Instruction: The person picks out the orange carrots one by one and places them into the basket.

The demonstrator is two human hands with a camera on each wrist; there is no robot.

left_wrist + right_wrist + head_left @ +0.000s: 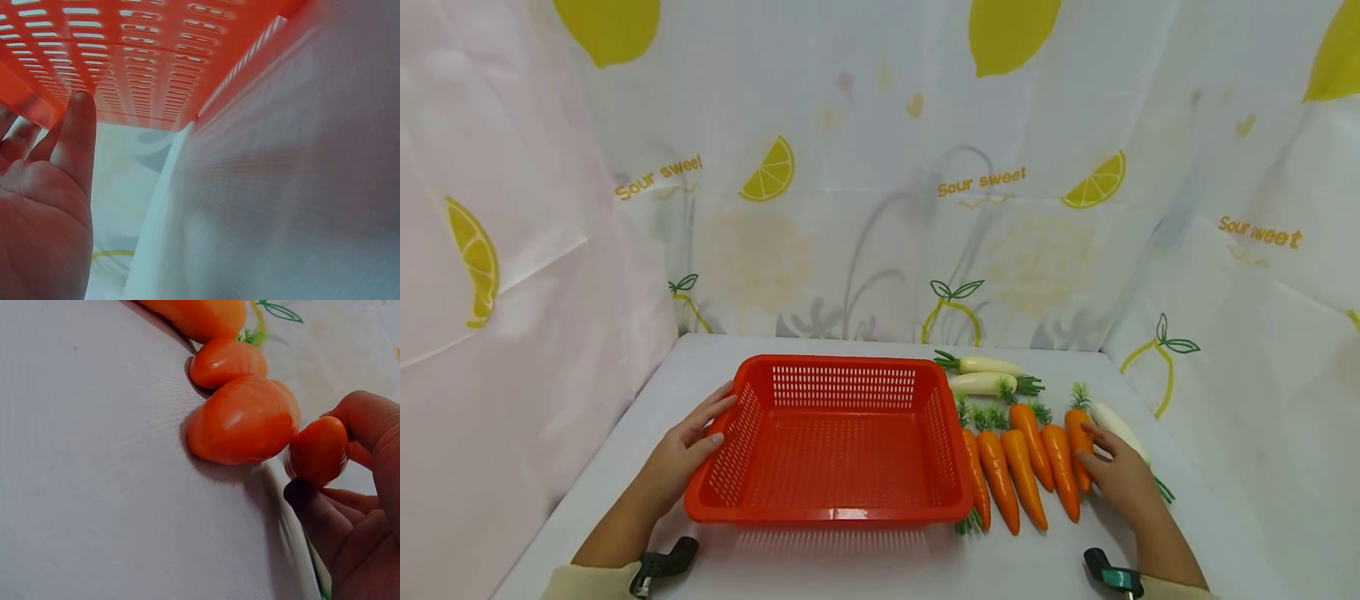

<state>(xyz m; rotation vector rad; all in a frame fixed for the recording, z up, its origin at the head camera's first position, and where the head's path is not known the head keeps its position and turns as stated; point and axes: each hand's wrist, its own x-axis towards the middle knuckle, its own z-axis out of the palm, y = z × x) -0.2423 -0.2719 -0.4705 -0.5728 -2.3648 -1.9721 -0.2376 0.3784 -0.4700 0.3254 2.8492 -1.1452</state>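
Observation:
A red plastic basket [842, 467] with slotted walls stands on the white table, with nothing inside it. My left hand [679, 458] touches its left rim with fingers extended; from the left wrist, the fingers [75, 137] lie against the slotted side. To the basket's right, several orange carrots [1022, 475] with green tops lie side by side. My right hand [1123, 475] pinches the rightmost carrot [1076, 435] between thumb and fingers. In the right wrist view that carrot [319, 450] shows its tip end, beside the neighbouring carrots [244, 422].
Two white radishes [985, 383] with green stems lie behind the carrots. Another white radish [1120, 429] lies to the right, partly behind my right hand. Lemon-printed white cloth [865, 250] hangs along the back and both sides of the table.

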